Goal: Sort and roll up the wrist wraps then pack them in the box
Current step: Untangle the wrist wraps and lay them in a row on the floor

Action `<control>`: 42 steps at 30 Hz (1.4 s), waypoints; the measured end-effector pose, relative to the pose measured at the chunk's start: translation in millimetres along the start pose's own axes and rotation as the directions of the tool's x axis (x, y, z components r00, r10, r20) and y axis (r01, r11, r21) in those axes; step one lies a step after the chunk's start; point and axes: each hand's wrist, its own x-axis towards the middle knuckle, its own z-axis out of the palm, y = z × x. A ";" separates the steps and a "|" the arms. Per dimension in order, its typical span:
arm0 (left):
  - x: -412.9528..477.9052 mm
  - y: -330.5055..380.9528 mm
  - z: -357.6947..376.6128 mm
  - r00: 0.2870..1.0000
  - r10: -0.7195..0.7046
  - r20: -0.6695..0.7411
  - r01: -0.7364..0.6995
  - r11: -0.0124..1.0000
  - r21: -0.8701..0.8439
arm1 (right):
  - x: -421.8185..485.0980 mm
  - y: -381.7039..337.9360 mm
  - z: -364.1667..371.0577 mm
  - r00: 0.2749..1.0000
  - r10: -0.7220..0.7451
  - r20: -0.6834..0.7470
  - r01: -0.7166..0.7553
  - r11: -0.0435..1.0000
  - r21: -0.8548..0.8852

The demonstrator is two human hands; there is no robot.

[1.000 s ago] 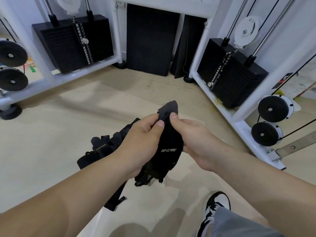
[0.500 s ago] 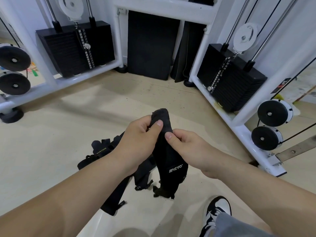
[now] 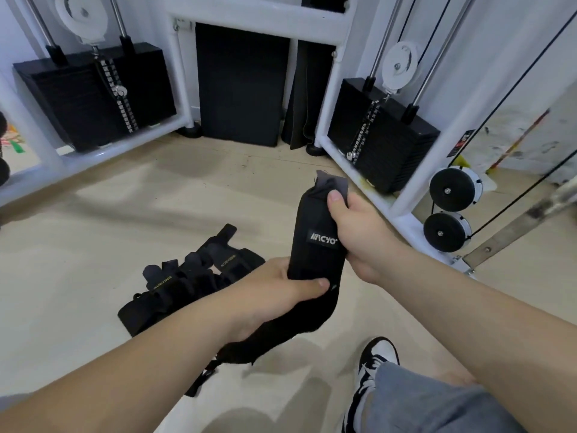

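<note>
Black wrist wrap (image 3: 312, 220) pulled straight, probably for rolling: right hand (image 3: 362, 235) pinches top end, left hand (image 3: 274, 290) grips lower part.

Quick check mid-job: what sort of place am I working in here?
Most likely a gym: a black weight stack in a white cable-machine frame, pulley wheels, and a pile of wrist wraps beyond the wrist wrap that the left hand and right hand grip.

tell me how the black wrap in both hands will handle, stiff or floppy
Likely floppy: the black wrap sags below the left hand, its tail drooping. Probably light, since the right hand holds its top end with a thumb pinch. Its cloth surface probably resists slipping.
</note>
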 end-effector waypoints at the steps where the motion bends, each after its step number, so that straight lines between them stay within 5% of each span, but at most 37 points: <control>1: 1.7 -1.3 4.2 1.000 0.006 0.026 -0.007 0.999 0.044 | -1.1 -2.4 -6.7 0.999 0.006 -0.053 -0.006 1.000 0.008; 5: 9.8 5.3 24.6 0.999 0.040 0.019 -0.043 0.987 0.157 | -8.6 -11.7 -33.4 0.977 0.101 -0.187 -0.074 0.986 0.150; 8: 15.5 14.0 35.5 0.989 0.137 -0.053 -0.128 0.982 0.142 | -20.9 -10.0 -46.9 0.977 0.206 -0.061 -0.181 0.942 0.284; 12: 11.6 21.8 36.4 0.973 0.206 -0.099 -0.202 0.978 0.052 | -38.0 -10.5 -44.5 0.950 0.307 0.063 -0.313 0.924 0.219; 18: 13.1 22.2 33.0 0.972 0.223 -0.069 -0.224 0.975 -0.010 | -28.9 -23.2 -34.1 0.919 0.394 0.025 -0.393 0.919 -0.038; 24: 54.5 0.3 41.9 0.994 0.030 -0.110 -0.039 0.996 -0.082 | 35.5 7.7 -35.6 0.936 0.259 -0.241 -0.287 0.954 -0.091; 30: 95.2 -55.0 33.9 0.954 -0.271 0.129 0.254 0.958 0.134 | 100.7 59.6 -75.4 0.918 0.255 -0.305 -0.244 0.967 0.074; 37: 192.9 -102.5 61.9 0.943 -0.288 -0.167 0.309 0.943 0.122 | 163.6 144.3 -128.7 0.904 0.343 -0.253 -0.321 0.939 0.126; 42: 258.1 -143.5 87.6 0.901 -0.371 -0.227 0.370 0.928 -0.048 | 215.8 194.8 -147.5 0.914 0.348 -0.211 -0.366 0.929 -0.057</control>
